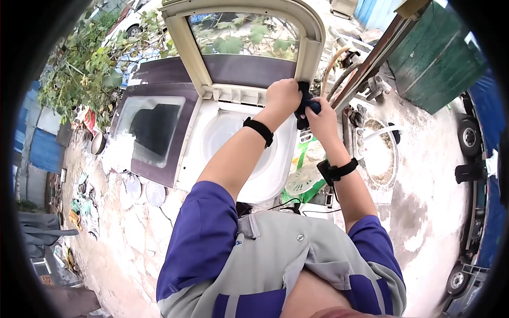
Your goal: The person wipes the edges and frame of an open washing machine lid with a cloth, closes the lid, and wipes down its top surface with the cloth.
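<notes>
Pale ground surrounds one washing machine with two lids: one raised lid, one closed lid; its one open tub looks white inside, any contents unclear; the left hand grips one dark cloth near the raised lid, fingers curled; the right hand pinches it; two discs lie leftward

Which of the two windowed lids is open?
The right lid: it stands raised behind the round tub, while the left lid lies down flat.
</notes>
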`<state>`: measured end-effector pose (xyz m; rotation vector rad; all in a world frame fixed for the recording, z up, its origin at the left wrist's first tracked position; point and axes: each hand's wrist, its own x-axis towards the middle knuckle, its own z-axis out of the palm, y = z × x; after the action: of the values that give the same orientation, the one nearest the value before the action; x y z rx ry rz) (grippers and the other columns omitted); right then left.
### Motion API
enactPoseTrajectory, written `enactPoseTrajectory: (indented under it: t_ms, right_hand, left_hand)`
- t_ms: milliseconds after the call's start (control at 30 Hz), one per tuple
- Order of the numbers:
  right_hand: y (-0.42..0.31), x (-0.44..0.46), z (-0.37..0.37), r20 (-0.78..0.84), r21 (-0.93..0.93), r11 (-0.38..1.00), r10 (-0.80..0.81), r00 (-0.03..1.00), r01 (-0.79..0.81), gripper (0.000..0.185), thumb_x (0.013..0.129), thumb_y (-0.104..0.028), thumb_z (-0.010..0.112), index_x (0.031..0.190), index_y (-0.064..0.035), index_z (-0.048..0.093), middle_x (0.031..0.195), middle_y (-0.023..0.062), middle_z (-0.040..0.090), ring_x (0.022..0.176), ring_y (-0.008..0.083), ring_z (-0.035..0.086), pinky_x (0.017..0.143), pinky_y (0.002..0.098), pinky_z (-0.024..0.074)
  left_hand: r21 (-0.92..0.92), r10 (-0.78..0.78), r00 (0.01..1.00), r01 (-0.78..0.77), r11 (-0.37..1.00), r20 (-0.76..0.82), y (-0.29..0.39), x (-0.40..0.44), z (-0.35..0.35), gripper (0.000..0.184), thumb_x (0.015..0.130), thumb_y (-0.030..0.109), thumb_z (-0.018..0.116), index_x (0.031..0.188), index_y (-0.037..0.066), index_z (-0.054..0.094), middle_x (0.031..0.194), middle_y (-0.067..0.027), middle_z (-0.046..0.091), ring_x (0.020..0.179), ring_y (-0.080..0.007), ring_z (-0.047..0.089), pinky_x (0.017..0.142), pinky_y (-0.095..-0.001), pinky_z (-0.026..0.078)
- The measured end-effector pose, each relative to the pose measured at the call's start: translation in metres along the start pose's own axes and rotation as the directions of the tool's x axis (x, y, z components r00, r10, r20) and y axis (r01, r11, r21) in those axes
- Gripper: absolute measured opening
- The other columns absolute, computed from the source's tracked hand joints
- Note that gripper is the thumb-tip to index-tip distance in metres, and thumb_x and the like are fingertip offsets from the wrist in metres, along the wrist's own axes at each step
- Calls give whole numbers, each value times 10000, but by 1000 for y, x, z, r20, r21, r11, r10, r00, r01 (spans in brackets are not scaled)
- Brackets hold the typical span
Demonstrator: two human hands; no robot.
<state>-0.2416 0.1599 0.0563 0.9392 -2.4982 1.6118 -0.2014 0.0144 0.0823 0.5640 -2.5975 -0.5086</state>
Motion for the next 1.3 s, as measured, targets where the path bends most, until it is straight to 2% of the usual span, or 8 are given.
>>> enactPoseTrajectory:
  t_ms: [100,167,467,733,867,1000,1100,1300]
  right_hand:
    - [-33,11,-18,-61,282,958,-36,997,52,202,873,-89,646,1055,-11,610,876,160,685,774,237,721,681,334,543]
    - [-53,28,-31,-130,301,927,-194,972,225,223,868,-85,653,1075,-11,614,850,148,686,753,210,709,675,321,541]
    - [-34,53,-37,-51,10,964,-265,963,265,290,800,-93,670,1083,-60,619,894,200,671,846,389,660,748,385,521]
    - [3,31,-17,-50,21,982,-189,981,190,269,782,-63,645,1047,-65,606,897,216,654,866,411,637,760,410,516]
    - [16,16,-6,-18,-6,990,-142,990,142,278,792,-110,645,1061,-62,599,913,231,659,885,414,639,765,443,514]
    - [19,-2,2,77,-109,994,-15,997,24,307,807,-134,639,1099,-70,567,954,227,662,920,420,633,780,460,506]
    - [20,-13,7,50,-63,993,-100,994,103,355,816,-144,640,1154,-95,541,972,213,664,932,425,628,784,470,500]
    - [15,-14,-1,108,-92,945,-304,947,314,539,823,-43,630,1339,-93,484,1143,214,612,1042,411,585,876,453,480]
  left_hand:
    - [99,155,977,-142,985,-143,17,17,-44,266,845,287,659,792,27,652,767,-183,677,752,-375,670,672,-442,541]
    - [137,268,908,-235,962,-322,21,34,-69,329,874,327,653,770,16,640,722,-187,663,720,-369,668,643,-435,537]
    - [-15,95,959,-103,995,-269,6,43,-37,330,793,290,729,811,-35,675,769,-228,679,792,-398,679,704,-443,551]
    - [-226,-116,990,95,969,-83,-10,24,-7,439,767,367,768,745,-59,663,741,-263,653,757,-430,656,686,-465,533]
    - [-190,-146,989,147,971,22,-19,14,11,350,774,294,736,746,-47,666,777,-259,665,769,-430,657,700,-475,537]
    - [-59,-201,978,198,978,-58,-16,0,28,261,773,231,683,781,-29,697,831,-248,683,835,-417,670,740,-470,549]
    - [9,-288,954,288,957,85,-14,-5,33,221,761,194,670,806,-19,712,854,-239,691,845,-408,676,756,-457,553]
    - [159,-101,969,66,985,226,-6,6,8,184,762,188,646,821,36,732,841,-196,700,836,-378,683,736,-447,552]
